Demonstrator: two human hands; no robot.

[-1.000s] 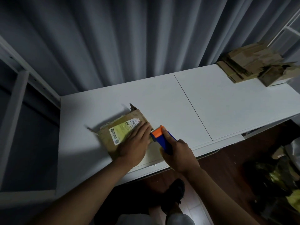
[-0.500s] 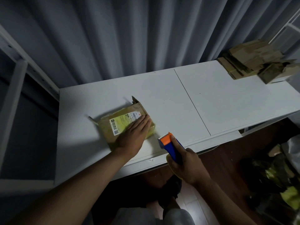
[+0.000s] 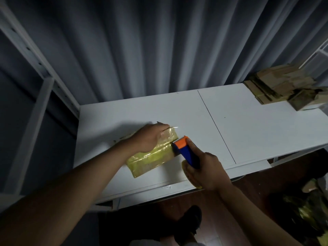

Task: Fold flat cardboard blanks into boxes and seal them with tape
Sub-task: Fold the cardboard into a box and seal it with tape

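Left hand (image 3: 150, 137) presses the box (image 3: 152, 157) (flat-fingered); right hand (image 3: 207, 171) grips the tape dispenser (image 3: 184, 150)

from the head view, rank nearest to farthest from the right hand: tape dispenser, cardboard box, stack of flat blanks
1. tape dispenser, gripped in the right hand.
2. cardboard box, just left of it, under the left hand.
3. stack of flat blanks, far right back corner of the table.

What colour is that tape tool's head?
Orange head on the tape dispenser, blue handle; head view shows it.
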